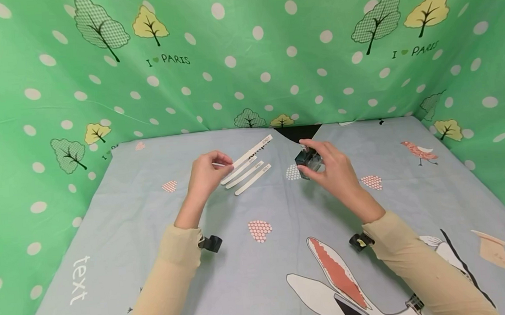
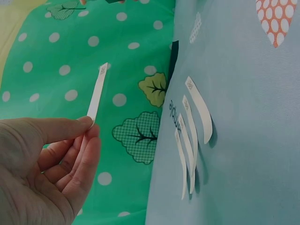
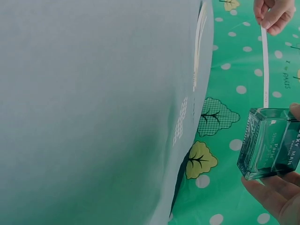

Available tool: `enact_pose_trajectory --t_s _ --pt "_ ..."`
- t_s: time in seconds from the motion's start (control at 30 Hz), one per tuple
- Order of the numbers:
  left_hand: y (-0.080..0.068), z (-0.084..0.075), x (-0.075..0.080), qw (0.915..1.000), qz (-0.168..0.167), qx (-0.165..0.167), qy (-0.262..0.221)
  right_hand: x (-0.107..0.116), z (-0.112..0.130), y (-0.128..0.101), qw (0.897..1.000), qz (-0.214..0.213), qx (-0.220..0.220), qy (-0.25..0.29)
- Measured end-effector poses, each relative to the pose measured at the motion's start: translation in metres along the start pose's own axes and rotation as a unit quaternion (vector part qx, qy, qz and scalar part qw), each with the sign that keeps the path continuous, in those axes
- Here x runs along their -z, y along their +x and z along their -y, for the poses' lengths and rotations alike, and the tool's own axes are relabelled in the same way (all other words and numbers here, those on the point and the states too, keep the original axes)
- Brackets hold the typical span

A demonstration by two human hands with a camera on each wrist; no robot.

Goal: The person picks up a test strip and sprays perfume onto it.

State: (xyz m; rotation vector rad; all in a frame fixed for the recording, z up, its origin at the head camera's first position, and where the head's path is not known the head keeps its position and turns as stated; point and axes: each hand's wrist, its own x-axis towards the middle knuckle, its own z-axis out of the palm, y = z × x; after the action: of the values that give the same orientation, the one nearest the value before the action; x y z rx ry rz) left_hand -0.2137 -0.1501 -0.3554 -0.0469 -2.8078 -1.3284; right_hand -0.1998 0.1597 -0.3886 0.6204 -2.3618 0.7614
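Observation:
My left hand (image 1: 219,161) pinches one end of a white paper strip (image 1: 252,151) between thumb and fingers, so that the strip is raised off the table and points to the right. In the left wrist view the same strip (image 2: 97,93) stands up from my fingertips (image 2: 89,123). Three more white strips (image 1: 246,174) lie side by side on the blue-grey cloth (image 1: 225,258) just under it. My right hand (image 1: 321,162) holds a small dark square glass bottle (image 1: 306,160) above the table; the right wrist view shows this bottle (image 3: 272,143) just below the strip's free end (image 3: 265,70).
Green polka-dot fabric walls (image 1: 244,54) close in the back and both sides of the table. The cloth carries printed birds and hearts. Black camera clips sit on both wrists (image 1: 210,243) (image 1: 360,241).

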Motion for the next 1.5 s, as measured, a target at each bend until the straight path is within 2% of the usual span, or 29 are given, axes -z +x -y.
enact_pose_trajectory --t_s 0.33,1.07,1.5 --pt "0.000 0.001 0.002 0.9999 -0.002 0.012 -0.003 0.002 -0.001 -0.001 1.000 -0.004 0.000 -0.002" --pt "0.001 0.006 0.010 0.9998 -0.017 0.005 0.003 0.004 -0.001 -0.002 1.000 -0.007 -0.006 0.013" --pt "0.002 0.012 0.015 0.9996 -0.022 0.018 -0.002 0.001 -0.003 -0.003 1.000 -0.012 -0.005 0.013"
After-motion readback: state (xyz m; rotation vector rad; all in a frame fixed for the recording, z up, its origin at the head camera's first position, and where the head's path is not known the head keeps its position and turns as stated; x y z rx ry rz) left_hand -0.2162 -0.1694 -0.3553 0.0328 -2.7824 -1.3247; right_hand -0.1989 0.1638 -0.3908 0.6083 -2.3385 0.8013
